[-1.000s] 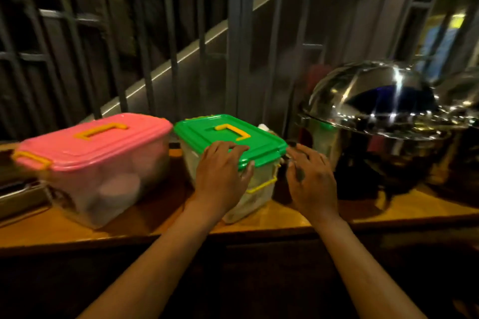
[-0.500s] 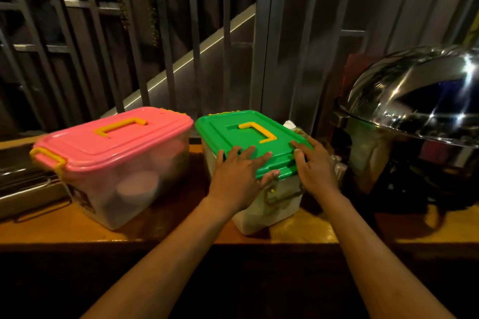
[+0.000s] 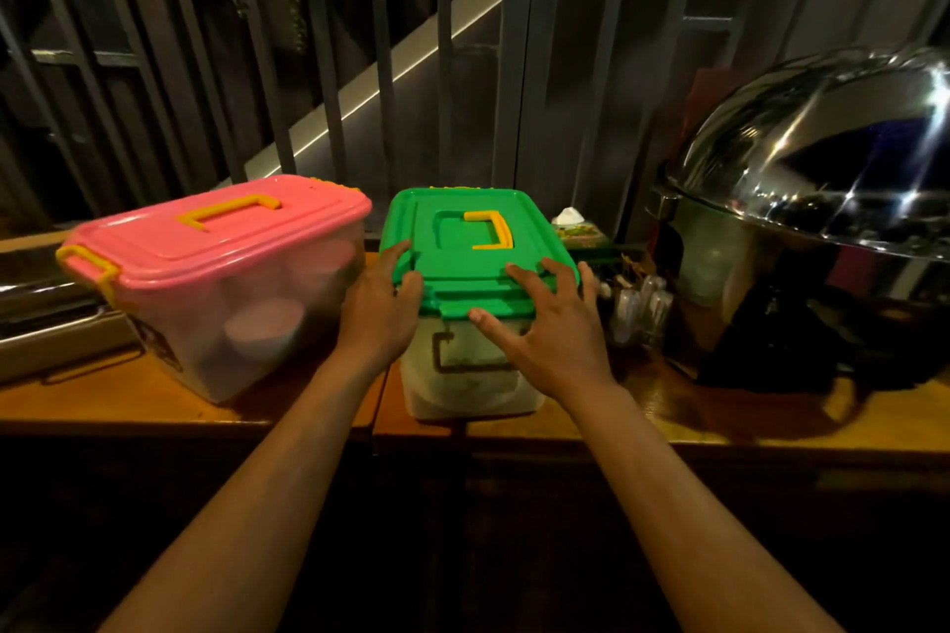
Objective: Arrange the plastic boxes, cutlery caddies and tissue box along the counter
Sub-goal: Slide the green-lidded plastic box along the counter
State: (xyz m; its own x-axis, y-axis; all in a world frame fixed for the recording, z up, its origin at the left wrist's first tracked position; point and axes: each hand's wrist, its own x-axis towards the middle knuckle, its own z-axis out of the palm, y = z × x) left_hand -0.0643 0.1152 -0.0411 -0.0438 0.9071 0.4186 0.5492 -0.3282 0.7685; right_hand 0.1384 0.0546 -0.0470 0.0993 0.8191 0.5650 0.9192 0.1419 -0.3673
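A clear plastic box with a green lid and yellow handle stands square to the front edge of the wooden counter. My left hand grips its near left corner. On the near right corner my right hand presses, fingers spread over the lid edge. Just to the left, a bigger clear box with a pink lid stands at an angle. A green tissue box peeks out behind the green-lidded box on the right. In front of it a cutlery caddy holds several pieces.
A large shiny domed chafing dish fills the counter's right side, close to the caddy. A steel tray lies at the far left. Dark vertical railing bars stand right behind the counter.
The green-lidded box has been turned from an angle to square with the counter edge. My right hand moved from its far right side to the near right corner.
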